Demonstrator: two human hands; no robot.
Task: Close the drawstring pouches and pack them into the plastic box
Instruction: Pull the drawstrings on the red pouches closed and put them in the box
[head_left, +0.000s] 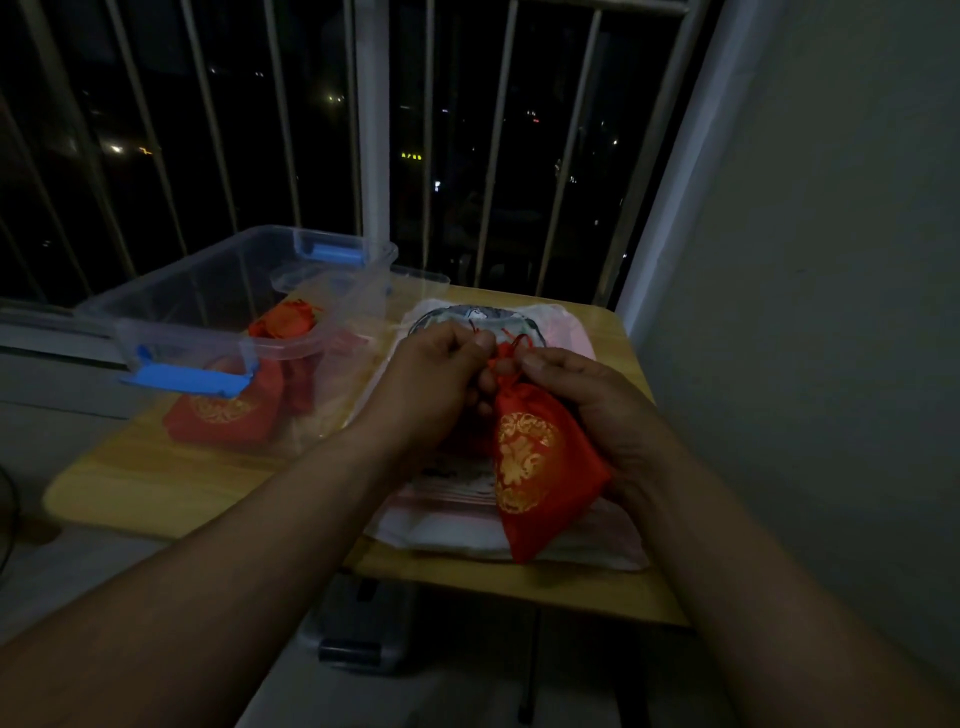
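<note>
A red drawstring pouch (540, 467) with a gold pattern hangs between my hands above the table, its neck gathered tight. My left hand (431, 384) pinches the red cord at the pouch's top. My right hand (587, 400) grips the neck and upper side of the pouch. To the left stands the clear plastic box (171, 312) with blue latches. Inside it lie a red pouch with a gold pattern (223, 415) and an orange-red pouch (285, 322) behind it.
A small yellow wooden table (130, 483) carries the box and a white cloth with a printed picture (498, 530) under my hands. A barred window (374, 130) is right behind the table; a wall (831, 260) stands close on the right.
</note>
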